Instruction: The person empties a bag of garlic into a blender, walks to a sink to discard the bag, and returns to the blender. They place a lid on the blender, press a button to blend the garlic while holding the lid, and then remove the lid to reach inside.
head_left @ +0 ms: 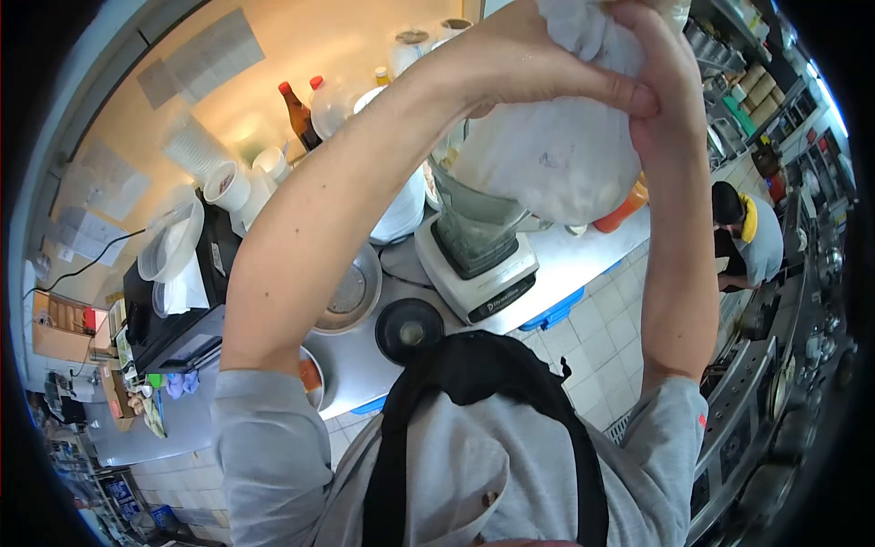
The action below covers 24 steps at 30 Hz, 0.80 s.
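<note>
Raised high at the top of the head view, my left hand (533,59) and my right hand (663,68) are both closed on a whitish, cloudy plastic bag (561,164). Its gathered neck is between my hands, and its full, rounded body hangs below them. What fills the bag cannot be made out. Under the bag stands a blender (488,273) with a clear jar (474,228); the bag hides part of the jar's top. A round black lid (409,331) lies on the counter in front of the blender.
Metal bowls (351,296) stand left of the blender, partly behind my left arm. Bottles (299,116) and stacked plastic tubs (226,185) line the wall near a black appliance (187,333). An orange-red bottle (624,208) sits behind the bag. Another person (752,232) works at right.
</note>
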Each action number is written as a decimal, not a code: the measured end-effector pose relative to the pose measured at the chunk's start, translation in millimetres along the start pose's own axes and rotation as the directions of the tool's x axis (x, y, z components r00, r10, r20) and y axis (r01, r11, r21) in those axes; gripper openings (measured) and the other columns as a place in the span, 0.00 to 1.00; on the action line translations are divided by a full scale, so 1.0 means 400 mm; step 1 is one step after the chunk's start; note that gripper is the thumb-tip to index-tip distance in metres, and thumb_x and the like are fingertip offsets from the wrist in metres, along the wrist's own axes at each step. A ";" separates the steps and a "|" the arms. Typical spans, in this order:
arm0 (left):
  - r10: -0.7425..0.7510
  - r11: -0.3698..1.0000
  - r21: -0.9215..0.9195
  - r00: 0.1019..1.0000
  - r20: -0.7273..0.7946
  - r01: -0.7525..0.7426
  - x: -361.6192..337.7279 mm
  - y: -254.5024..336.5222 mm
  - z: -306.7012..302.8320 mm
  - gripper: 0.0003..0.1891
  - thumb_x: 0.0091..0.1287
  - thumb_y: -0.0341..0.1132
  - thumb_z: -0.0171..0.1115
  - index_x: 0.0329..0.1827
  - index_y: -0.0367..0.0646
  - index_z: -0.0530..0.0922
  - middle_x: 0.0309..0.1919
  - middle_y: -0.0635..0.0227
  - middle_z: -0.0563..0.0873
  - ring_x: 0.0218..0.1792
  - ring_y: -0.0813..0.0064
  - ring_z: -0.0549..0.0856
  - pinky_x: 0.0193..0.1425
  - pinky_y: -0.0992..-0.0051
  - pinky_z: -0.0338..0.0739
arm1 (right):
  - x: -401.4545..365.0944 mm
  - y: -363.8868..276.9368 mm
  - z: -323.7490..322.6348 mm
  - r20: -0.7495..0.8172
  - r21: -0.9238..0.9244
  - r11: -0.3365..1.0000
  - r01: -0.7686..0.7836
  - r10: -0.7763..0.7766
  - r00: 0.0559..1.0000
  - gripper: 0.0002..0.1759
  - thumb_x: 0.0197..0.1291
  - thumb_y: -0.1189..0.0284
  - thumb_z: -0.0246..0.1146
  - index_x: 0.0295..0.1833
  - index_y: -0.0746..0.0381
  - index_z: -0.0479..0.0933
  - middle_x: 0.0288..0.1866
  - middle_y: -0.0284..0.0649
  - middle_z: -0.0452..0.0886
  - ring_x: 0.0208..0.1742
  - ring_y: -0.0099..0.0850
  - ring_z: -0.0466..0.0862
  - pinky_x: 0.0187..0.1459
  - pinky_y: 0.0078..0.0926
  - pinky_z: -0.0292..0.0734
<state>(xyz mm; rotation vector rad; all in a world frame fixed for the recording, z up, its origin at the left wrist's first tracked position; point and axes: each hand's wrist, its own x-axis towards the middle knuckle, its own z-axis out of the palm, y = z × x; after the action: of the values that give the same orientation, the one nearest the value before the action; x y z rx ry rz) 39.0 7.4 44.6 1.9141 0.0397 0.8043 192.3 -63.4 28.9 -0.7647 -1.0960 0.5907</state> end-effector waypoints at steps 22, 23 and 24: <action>-0.372 0.903 0.261 0.925 0.076 0.341 -0.040 0.002 0.069 0.29 0.51 0.36 0.83 0.58 0.44 0.84 0.51 0.62 0.88 0.54 0.69 0.87 0.55 0.69 0.82 | -0.053 -0.048 0.020 0.160 -0.029 0.992 -0.123 0.126 0.979 0.19 0.61 0.75 0.62 0.58 0.68 0.78 0.52 0.40 0.84 0.51 0.32 0.84 0.54 0.28 0.77; -0.363 0.910 0.234 0.930 0.053 0.342 -0.037 -0.013 0.069 0.28 0.54 0.36 0.82 0.59 0.45 0.83 0.52 0.62 0.88 0.54 0.69 0.86 0.54 0.69 0.82 | -0.049 -0.035 0.014 0.160 -0.027 0.992 -0.126 0.129 0.979 0.19 0.61 0.75 0.62 0.58 0.68 0.78 0.52 0.40 0.84 0.51 0.32 0.84 0.54 0.28 0.77; -0.354 0.917 0.209 0.935 0.029 0.341 -0.033 -0.028 0.067 0.27 0.56 0.36 0.80 0.60 0.46 0.83 0.53 0.62 0.88 0.53 0.70 0.86 0.54 0.69 0.82 | -0.040 -0.019 0.019 0.201 0.043 0.995 -0.087 0.076 0.977 0.19 0.61 0.77 0.62 0.57 0.69 0.79 0.51 0.41 0.84 0.51 0.30 0.83 0.54 0.27 0.77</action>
<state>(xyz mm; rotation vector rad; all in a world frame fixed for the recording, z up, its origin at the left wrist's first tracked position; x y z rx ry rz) 46.6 -13.3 21.7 2.0433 0.4252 0.5098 180.1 -78.5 27.9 -0.7196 -1.2321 0.7750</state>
